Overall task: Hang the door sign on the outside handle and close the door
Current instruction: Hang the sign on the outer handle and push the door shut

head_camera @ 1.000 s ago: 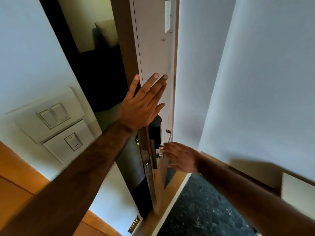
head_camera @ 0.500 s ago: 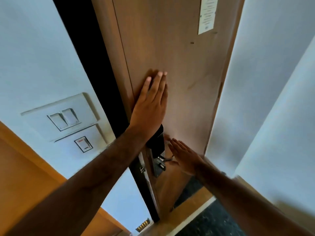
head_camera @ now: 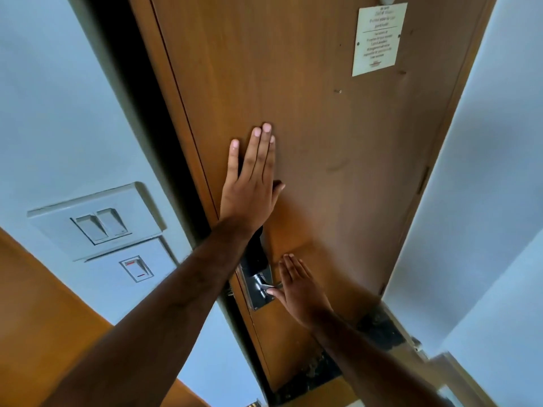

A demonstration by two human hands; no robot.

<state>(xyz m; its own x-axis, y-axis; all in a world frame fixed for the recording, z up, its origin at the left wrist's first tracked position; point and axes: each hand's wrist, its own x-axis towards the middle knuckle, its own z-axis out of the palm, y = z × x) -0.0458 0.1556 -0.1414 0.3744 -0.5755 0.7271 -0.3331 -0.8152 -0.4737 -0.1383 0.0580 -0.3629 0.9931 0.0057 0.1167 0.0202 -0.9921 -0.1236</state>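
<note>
Two flat palms — smooth wooden door [head_camera: 338, 142]

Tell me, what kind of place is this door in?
Probably a hotel room, seen from inside. The wooden door carries a printed guest notice, has a black electronic lock, and wall switches sit beside it.

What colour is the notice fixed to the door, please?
Cream with dark print, in the head view.

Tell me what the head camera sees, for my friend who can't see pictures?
A person's left hand presses flat on a brown wooden door, while the open right hand touches near its silver metal lever handle. A cream printed notice is fixed high on the door, and white wall switches sit to the left.
</note>
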